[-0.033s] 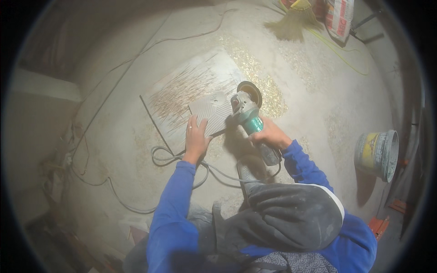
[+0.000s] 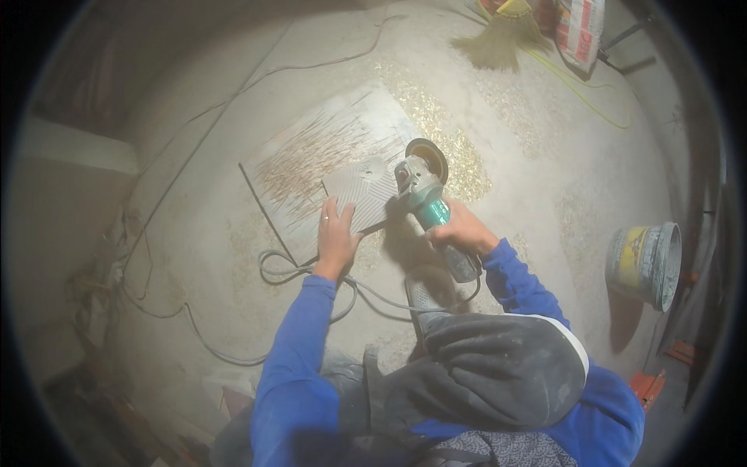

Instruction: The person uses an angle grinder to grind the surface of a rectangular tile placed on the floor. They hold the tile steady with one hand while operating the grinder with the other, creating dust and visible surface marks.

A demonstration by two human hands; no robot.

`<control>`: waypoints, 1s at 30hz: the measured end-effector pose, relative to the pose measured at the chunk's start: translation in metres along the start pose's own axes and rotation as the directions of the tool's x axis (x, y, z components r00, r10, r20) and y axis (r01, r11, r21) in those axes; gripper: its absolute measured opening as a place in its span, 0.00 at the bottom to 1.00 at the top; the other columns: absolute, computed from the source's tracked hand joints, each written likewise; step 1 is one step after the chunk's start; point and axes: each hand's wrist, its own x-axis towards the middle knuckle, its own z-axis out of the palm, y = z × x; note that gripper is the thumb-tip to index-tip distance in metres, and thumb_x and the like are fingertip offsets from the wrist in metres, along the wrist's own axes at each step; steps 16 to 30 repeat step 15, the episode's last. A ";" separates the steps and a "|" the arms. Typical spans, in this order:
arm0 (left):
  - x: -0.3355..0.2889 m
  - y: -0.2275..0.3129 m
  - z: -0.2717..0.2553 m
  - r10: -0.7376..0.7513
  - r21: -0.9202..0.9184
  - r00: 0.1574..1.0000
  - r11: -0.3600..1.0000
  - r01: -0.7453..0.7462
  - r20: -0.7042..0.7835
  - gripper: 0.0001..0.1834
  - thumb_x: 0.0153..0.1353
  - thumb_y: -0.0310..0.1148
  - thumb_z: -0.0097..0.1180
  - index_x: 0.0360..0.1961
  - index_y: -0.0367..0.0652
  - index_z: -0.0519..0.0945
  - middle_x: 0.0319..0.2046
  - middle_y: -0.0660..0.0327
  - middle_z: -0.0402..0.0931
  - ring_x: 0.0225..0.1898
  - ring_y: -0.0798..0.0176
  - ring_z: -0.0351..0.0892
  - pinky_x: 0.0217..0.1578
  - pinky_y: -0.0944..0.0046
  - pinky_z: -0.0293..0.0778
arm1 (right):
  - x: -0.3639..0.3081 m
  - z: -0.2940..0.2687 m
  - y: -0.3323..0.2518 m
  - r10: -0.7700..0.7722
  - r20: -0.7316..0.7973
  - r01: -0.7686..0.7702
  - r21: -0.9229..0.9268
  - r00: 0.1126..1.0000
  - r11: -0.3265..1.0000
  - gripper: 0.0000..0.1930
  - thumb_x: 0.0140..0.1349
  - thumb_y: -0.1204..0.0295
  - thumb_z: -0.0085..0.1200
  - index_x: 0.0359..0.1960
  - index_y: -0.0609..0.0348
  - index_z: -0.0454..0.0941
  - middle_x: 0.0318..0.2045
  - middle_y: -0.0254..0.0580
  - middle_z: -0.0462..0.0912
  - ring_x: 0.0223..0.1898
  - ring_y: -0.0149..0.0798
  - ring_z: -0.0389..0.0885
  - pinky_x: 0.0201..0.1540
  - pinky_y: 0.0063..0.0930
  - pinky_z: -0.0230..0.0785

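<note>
My right hand [image 2: 462, 228] is wrapped around the green body of an angle grinder [image 2: 427, 194]. The grinder's round disc [image 2: 427, 159] sits at the far end, beside the right edge of a ribbed grey tile piece [image 2: 359, 189]; whether it touches the tile I cannot tell. On that tile's near left part lies my left hand [image 2: 337, 240], fingers stretched out and apart, a ring on one of them. Beneath the tile is a larger pale board [image 2: 292, 148], scored with many brown cut marks. A grey power cord [image 2: 389, 302] runs from the grinder's rear across the floor.
Pale dust and chips [image 2: 459, 159] cover the floor right of the board. A dirty bucket [image 2: 640, 263] with a yellow label stands at the right. A straw broom [image 2: 502, 39] and a printed sack [image 2: 580, 33] are at the far right. Thin cables cross the floor at the left.
</note>
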 end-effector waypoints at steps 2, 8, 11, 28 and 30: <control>-0.001 0.007 0.009 -0.055 0.028 0.998 0.998 0.054 0.016 0.38 0.45 0.26 0.71 0.60 0.40 0.70 0.63 0.37 0.58 0.67 0.32 0.55 0.67 0.44 0.58 | 0.003 -0.002 -0.001 0.001 -0.025 -0.002 -0.061 1.000 0.998 0.33 0.42 0.71 0.65 0.55 0.64 0.71 0.37 0.40 0.77 0.35 0.31 0.78 0.37 0.26 0.74; -0.001 0.067 0.051 -0.296 0.022 0.954 0.954 0.297 -0.054 0.38 0.50 0.26 0.64 0.64 0.34 0.65 0.66 0.31 0.50 0.69 0.25 0.47 0.69 0.41 0.53 | 0.006 0.001 0.004 -0.145 -0.092 0.123 -0.216 0.985 0.969 0.36 0.39 0.68 0.67 0.55 0.65 0.72 0.42 0.44 0.80 0.43 0.35 0.79 0.48 0.29 0.72; -0.002 0.089 0.057 -0.294 -0.257 0.955 0.927 0.275 -0.042 0.39 0.51 0.27 0.64 0.65 0.33 0.64 0.67 0.30 0.50 0.70 0.30 0.47 0.69 0.42 0.52 | 0.008 0.000 0.004 -0.139 -0.108 0.108 -0.256 0.984 0.961 0.37 0.37 0.67 0.67 0.55 0.66 0.73 0.44 0.49 0.81 0.45 0.41 0.80 0.51 0.32 0.72; 0.005 0.060 0.036 -0.347 -0.329 0.937 0.880 0.342 0.046 0.45 0.52 0.30 0.65 0.70 0.42 0.58 0.70 0.44 0.51 0.72 0.35 0.47 0.70 0.39 0.49 | 0.010 0.001 0.006 -0.138 -0.110 0.095 -0.326 0.984 0.941 0.37 0.38 0.66 0.67 0.56 0.65 0.73 0.46 0.50 0.82 0.48 0.43 0.81 0.53 0.33 0.72; 0.005 0.060 0.036 -0.347 -0.329 0.937 0.880 0.342 0.046 0.45 0.52 0.30 0.65 0.70 0.42 0.58 0.70 0.44 0.51 0.72 0.35 0.47 0.70 0.39 0.49 | 0.010 0.001 0.006 -0.138 -0.110 0.095 -0.326 0.984 0.941 0.37 0.38 0.66 0.67 0.56 0.65 0.73 0.46 0.50 0.82 0.48 0.43 0.81 0.53 0.33 0.72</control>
